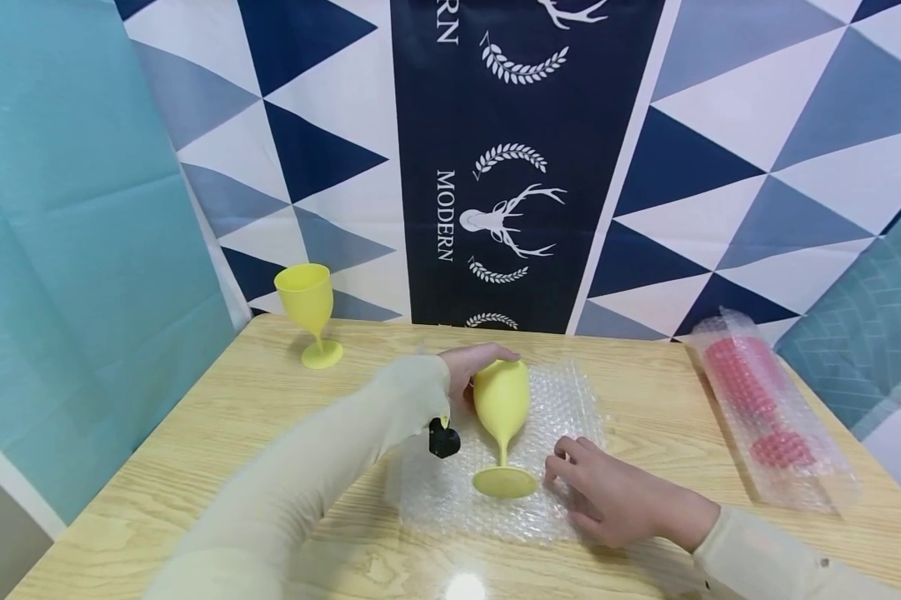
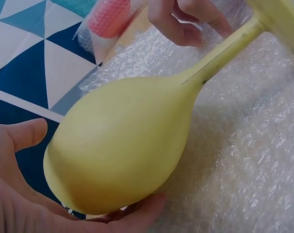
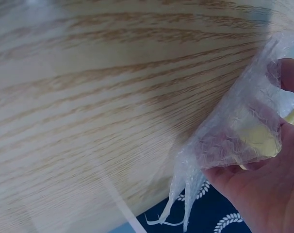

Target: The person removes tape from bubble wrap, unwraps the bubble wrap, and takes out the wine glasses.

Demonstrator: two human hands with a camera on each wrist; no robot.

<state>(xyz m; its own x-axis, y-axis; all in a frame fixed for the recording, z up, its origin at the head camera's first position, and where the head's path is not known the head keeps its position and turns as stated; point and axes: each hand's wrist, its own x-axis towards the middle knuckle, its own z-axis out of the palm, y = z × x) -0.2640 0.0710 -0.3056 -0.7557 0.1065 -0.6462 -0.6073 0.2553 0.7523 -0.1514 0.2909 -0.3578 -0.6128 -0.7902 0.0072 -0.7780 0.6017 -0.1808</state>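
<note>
A yellow plastic goblet (image 1: 501, 402) lies on its side over a bubble wrap sheet (image 1: 563, 400), foot toward me and bowl away. My left hand (image 1: 474, 364) holds the bowl near its rim; in the left wrist view, fingers curve beneath the bowl (image 2: 118, 145) and the thumb is beside it. To the right of the goblet's foot, my right hand (image 1: 608, 492) has bent fingers at the sheet's right edge. The right wrist view shows that hand (image 3: 263, 194) gripping a raised edge of bubble wrap (image 3: 234, 131), which partly covers its fingers.
A second yellow goblet (image 1: 307, 308) stands upright at the table's back left. Toward the right edge lies a pink goblet (image 1: 750, 392) rolled in bubble wrap. Behind the wooden table (image 1: 270, 433) hangs a patterned cloth (image 1: 495, 125). A black object (image 1: 444, 437) is by my left wrist.
</note>
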